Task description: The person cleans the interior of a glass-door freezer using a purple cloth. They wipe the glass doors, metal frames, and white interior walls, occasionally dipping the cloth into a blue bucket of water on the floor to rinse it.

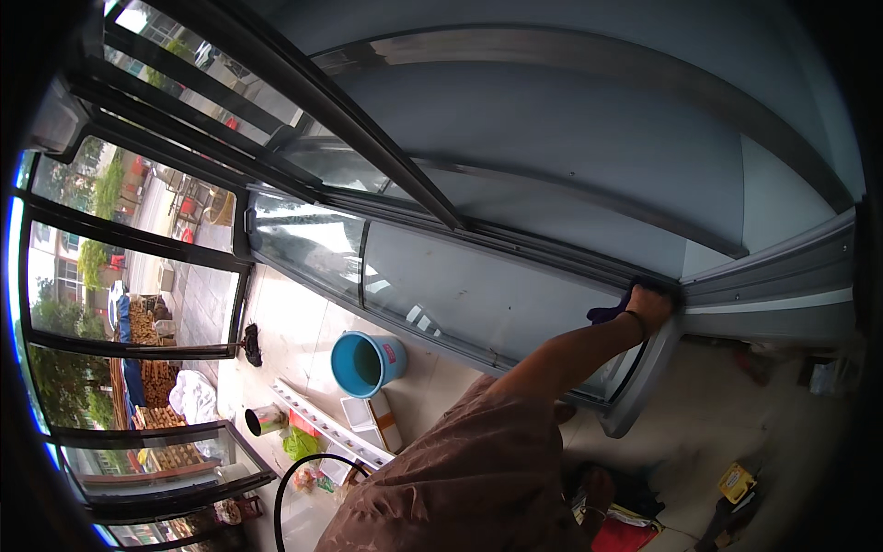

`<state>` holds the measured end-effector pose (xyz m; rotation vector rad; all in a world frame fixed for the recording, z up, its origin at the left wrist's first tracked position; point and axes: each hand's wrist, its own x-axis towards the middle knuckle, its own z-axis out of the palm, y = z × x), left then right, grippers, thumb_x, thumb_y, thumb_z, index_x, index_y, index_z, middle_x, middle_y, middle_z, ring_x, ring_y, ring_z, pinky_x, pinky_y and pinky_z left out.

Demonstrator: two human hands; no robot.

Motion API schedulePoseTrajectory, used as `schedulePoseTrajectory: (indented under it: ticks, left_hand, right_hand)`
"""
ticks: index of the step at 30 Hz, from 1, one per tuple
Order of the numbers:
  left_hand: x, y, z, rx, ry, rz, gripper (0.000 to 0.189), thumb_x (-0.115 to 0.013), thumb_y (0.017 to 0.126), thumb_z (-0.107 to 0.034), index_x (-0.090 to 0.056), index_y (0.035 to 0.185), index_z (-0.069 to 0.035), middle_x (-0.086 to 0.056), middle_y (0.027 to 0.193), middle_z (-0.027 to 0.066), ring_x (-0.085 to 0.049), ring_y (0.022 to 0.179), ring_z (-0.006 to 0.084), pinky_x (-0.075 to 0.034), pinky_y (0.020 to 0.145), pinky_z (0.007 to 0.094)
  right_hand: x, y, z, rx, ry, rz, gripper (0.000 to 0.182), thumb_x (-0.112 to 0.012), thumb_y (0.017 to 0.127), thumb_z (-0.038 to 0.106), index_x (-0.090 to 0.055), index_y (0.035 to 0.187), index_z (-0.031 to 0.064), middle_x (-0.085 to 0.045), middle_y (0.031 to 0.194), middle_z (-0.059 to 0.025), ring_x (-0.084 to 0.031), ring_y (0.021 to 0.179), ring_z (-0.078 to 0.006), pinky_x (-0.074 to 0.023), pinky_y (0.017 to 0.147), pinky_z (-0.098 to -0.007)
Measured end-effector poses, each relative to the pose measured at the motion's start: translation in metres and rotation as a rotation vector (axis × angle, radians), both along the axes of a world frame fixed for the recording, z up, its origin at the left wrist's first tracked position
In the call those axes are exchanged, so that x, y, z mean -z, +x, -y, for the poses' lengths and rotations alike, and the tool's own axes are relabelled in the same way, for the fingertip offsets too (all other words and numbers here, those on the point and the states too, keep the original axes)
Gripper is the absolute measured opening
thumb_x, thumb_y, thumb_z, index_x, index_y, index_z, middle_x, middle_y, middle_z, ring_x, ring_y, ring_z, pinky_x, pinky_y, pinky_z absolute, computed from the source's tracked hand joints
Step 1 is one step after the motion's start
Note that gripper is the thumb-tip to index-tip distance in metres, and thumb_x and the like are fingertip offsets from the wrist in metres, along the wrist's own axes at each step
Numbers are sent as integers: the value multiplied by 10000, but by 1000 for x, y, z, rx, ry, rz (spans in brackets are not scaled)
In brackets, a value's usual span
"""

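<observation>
My left hand (650, 308), a dark band at its wrist, presses a dark purple cloth (610, 314) into the right corner of a metal track (552, 263). This track runs along the edge of a large grey cabinet (552, 124) with glass panels. Below the track lies a long glass pane (455, 276) with smudges and small specks. In the shadow beside my brown shirt, my right hand (597, 486) appears low down, with a light bracelet. Its fingers are too dark to make out clearly. Near it lies a red and yellow bag (624, 537).
A blue bucket (397, 362) holding dark liquid stands on the tiled floor. Nearby are white foam boxes (383, 421), a white slotted strip (331, 422) and a mop head (252, 345). A yellow case (737, 481) sits at lower right. Dark-framed glass doors (131, 348) line the left.
</observation>
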<state>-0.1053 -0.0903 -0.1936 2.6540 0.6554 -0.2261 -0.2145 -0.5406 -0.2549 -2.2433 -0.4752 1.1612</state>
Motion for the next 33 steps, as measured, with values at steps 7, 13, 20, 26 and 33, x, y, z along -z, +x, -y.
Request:
schedulePoseTrajectory:
  ticks: [7, 13, 20, 26, 33]
  left_hand:
    - [31, -100, -42, -168, 48, 173, 394, -638, 822, -205, -499, 1133, -7, -685, 853, 170, -686, 792, 321, -510, 720, 452]
    - [24, -196, -99, -154, 205, 121, 460, -549, 864, -153, -456, 1295, -22, -688, 847, 176, -691, 753, 326, -535, 627, 430]
    - [10, -323, -157, -476, 321, -238, 602, -534, 863, -153, -331, 1406, 9, -702, 850, 127, -694, 743, 274, -503, 688, 433]
    - [-12, -410, -171, -946, 198, -217, 323, -530, 838, -151, -544, 1154, -87, -698, 848, 173, -679, 828, 368, -517, 730, 449]
    - [-17, -461, -158, -1242, 203, 487, 205, -469, 877, -119, -632, 1000, -116, -683, 930, 148, -645, 858, 369, -506, 738, 430]
  right_hand:
    - [16, -13, -2, -317, -41, 289, 281, -509, 964, 276, -609, 1070, 35, -655, 961, -83, -650, 874, -203, -536, 782, -327]
    - [52, -34, 0, -502, 42, 505, 260, -514, 933, 342, -645, 916, 119, -637, 916, -111, -619, 817, -276, -504, 702, -424]
    - [-35, -65, -95, -352, 53, 418, 165, -597, 875, 257, -671, 978, 152, -664, 921, -73, -646, 842, -242, -526, 757, -382]
    - [-32, -68, -111, -439, 187, 396, 197, -604, 881, 314, -687, 946, 148, -692, 866, -72, -667, 815, -262, -545, 734, -384]
    - [-27, -14, -156, -178, 91, -127, 248, -500, 967, 187, -635, 1102, 30, -707, 884, -118, -695, 753, -197, -561, 662, -339]
